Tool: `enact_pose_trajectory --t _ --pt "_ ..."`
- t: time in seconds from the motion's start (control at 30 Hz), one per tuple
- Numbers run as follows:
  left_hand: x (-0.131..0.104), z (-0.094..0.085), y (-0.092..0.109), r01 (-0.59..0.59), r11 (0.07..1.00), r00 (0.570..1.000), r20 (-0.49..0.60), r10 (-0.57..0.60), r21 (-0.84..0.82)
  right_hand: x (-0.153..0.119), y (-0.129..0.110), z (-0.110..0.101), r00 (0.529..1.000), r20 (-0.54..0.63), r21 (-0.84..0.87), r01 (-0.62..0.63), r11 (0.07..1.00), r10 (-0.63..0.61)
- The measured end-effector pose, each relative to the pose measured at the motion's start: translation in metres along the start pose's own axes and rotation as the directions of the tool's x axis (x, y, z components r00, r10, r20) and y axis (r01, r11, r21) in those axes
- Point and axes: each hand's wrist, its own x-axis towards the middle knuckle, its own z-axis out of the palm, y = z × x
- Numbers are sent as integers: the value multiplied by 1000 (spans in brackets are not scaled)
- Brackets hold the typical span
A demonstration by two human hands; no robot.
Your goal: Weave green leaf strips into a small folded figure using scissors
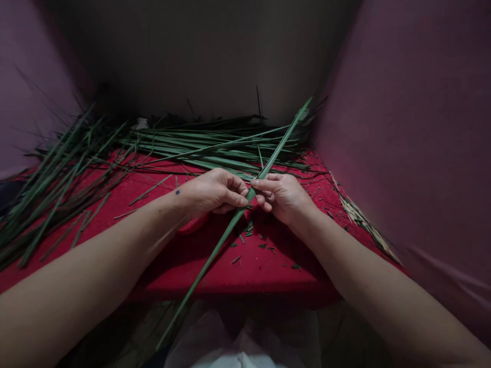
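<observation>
A long green leaf strip point(218, 245) runs slantwise from the lower left to the upper right, above the red cloth. Near its middle, my left hand point(220, 191) pinches it between thumb and fingers. Just beyond, my right hand point(284, 197) grips the same strip, thumb on top and the lower fingers curled. The two hands almost touch. Small cut bits of leaf point(249, 228) lie on the cloth under them. Behind the hands rests a layered pile of long green leaves point(192, 145).
A red cloth point(284, 276) covers the table, its front edge close to me. More leaves point(49, 194) heap at the left, some hanging over. Thin pale sticks point(368, 232) lie along the right wall point(414, 128). A white bag-like sheet point(241, 342) is below the edge.
</observation>
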Motion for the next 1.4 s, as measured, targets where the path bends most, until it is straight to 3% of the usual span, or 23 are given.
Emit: enact_pose_trajectory --t 0.17,0.37,0.63,0.83,1.13,1.4 --pt "2 6 -3 -20 999 996 -82 18 -29 -1 1 0 999 37 -49 5 999 -3" --pt "1 4 -3 11 993 1000 -11 -10 115 1 1 -2 999 -42 -60 -7 998 4" --pt "2 6 -3 -1 998 994 -112 8 69 1 5 -2 995 75 -20 -63 998 64" --pt "1 4 -3 25 989 999 -40 -19 148 1 2 -2 1000 7 -47 -7 999 7" --pt "3 0 -4 -13 989 999 -29 18 147 3 3 -4 997 67 18 -27 999 26" --pt "4 1 -3 31 990 998 -53 -24 138 3 3 -6 995 74 -33 -59 998 61"
